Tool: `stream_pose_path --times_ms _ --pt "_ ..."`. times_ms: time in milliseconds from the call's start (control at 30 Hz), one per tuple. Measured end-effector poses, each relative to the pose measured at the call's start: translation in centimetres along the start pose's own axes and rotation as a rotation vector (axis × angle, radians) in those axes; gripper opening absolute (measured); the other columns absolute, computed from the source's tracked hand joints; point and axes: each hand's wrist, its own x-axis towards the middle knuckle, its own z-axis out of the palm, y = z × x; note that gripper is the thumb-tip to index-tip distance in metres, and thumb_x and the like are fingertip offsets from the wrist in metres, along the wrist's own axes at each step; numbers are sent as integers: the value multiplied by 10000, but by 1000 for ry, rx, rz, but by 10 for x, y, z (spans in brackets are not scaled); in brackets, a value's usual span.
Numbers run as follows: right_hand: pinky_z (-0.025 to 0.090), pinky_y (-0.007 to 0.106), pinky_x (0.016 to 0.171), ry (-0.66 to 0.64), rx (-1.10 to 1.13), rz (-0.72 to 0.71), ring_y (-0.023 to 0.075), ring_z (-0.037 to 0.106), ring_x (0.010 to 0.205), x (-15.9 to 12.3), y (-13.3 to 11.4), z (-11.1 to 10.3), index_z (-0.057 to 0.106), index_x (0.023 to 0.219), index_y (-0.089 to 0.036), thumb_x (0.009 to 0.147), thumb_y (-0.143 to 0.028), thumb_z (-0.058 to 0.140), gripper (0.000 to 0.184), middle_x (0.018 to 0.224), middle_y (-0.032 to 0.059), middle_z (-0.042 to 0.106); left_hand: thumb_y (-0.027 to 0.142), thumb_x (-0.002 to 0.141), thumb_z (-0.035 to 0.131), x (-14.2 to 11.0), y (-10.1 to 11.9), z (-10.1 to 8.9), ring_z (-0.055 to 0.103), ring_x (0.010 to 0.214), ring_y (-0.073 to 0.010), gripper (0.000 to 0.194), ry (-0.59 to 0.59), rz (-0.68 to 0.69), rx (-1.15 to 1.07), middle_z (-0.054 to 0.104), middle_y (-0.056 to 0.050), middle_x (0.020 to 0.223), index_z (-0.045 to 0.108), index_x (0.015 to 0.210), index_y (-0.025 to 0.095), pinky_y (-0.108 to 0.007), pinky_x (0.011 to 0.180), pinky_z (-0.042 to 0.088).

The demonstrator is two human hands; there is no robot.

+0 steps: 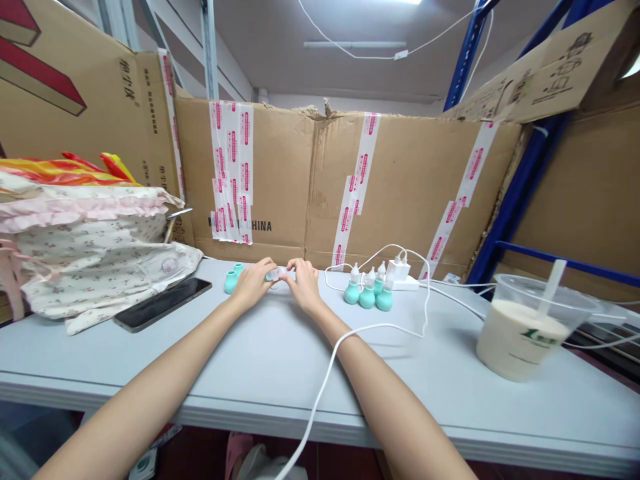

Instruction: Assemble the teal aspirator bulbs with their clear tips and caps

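My left hand (253, 285) and my right hand (304, 283) meet above the middle of the table. Both are closed in a pinch on a small clear plastic piece (275, 274), which lies across the gap between them; fingers cover its ends. Just left of my left hand stand two teal squeeze bulbs, a nearer bulb (231, 282) and a farther bulb (239, 268), with no clear tips on them. To the right of my right hand, several teal bulbs with clear pointed tips (367, 297) stand upright in a cluster.
A black phone (163, 305) lies at left beside a floral cloth bag (100, 253). A white charger on a power strip (399, 269) sits behind the bulbs. A white cable (330, 367) loops over my right forearm. A drink cup with a straw (520, 337) stands at right.
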Motion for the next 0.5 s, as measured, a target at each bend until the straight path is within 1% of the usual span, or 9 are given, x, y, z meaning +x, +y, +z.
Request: stream_pose_path --times_ms 133,200,267,333,400,500 --pt "280 334 830 82 45 22 193 471 960 -3 0 1 537 982 -216 819 -297 493 188 1001 31 588 374 860 400 0 -1 0 525 712 -159 263 -4 -3 -3 532 -25 831 557 760 188 -242 593 324" --pt "271 346 857 95 65 41 197 466 996 -3 -2 0 589 951 -243 813 -288 511 165 1025 24 591 371 863 394 0 -1 1 523 706 -158 264 -9 0 -3 533 -27 837 556 765 187 -244 592 324" --pt "269 352 887 112 112 47 194 476 999 -5 -4 0 642 884 -256 803 -271 530 139 1005 19 601 368 860 400 0 0 1 522 704 -160 251 -4 -1 0 531 -27 836 553 776 187 -246 588 323" --pt "302 332 888 160 223 74 179 510 955 -6 -8 2 669 869 -249 784 -252 551 147 968 24 610 366 853 416 0 0 1 523 711 -166 228 16 -9 11 528 -28 833 542 787 188 -247 580 321" --pt "354 299 858 217 356 126 164 541 902 -7 -12 6 682 871 -235 760 -237 563 162 938 29 617 354 845 430 0 0 1 522 721 -172 201 31 -8 28 526 -29 831 526 785 188 -249 576 322" --pt "401 277 820 278 491 215 159 562 855 -7 -15 12 690 807 -224 719 -240 581 141 897 27 634 316 838 430 0 1 0 518 723 -173 160 36 11 44 526 -31 834 503 774 189 -254 583 327"
